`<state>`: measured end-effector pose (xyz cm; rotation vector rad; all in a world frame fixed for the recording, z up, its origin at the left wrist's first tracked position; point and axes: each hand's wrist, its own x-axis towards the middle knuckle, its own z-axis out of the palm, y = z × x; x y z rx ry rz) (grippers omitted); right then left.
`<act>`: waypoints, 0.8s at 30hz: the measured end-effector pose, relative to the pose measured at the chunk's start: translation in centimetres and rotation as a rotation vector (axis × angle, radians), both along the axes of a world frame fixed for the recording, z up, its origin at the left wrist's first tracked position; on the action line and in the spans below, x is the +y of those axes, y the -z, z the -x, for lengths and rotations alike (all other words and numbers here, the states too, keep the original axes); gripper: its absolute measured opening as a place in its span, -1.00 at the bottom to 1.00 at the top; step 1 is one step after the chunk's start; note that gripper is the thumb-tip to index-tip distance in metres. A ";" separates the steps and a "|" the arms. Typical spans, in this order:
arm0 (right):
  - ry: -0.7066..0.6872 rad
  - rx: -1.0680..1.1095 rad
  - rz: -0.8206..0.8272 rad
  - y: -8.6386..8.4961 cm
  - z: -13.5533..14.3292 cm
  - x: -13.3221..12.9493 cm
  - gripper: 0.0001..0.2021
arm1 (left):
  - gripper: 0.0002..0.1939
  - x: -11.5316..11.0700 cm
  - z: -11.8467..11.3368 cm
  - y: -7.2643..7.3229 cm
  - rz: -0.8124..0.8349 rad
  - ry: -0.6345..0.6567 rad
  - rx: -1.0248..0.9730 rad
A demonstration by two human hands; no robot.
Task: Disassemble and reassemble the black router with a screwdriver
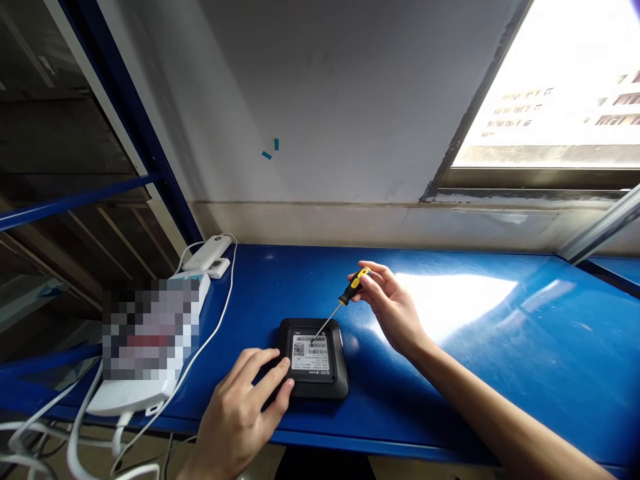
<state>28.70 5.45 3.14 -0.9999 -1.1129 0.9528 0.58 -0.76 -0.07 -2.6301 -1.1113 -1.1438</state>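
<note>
On black box (315,360), screwdriver (334,315), tip down-left, handle up-right

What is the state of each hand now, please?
Left hand: open, fingers resting on the black device, holding it down.
Right hand: closed on the screwdriver, tip on the device's label.

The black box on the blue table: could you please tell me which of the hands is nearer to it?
Left. The left hand rests on the black box; the right hand is above and behind it, holding a screwdriver.
</note>
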 end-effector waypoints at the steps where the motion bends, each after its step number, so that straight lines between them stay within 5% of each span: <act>1: 0.056 -0.031 -0.022 -0.3 -0.1 0.0 -0.60 | -0.80 0.0 0.0 0.1 -0.025 -0.001 -0.003; 6: 0.206 -0.167 -0.103 -1.3 -0.3 -0.3 -0.61 | -0.76 0.1 0.3 0.5 -0.083 -0.022 0.000; 24: 0.309 -0.325 -0.225 -0.7 -0.4 -0.5 -0.67 | -0.84 0.3 0.1 -0.2 -0.054 0.003 -0.032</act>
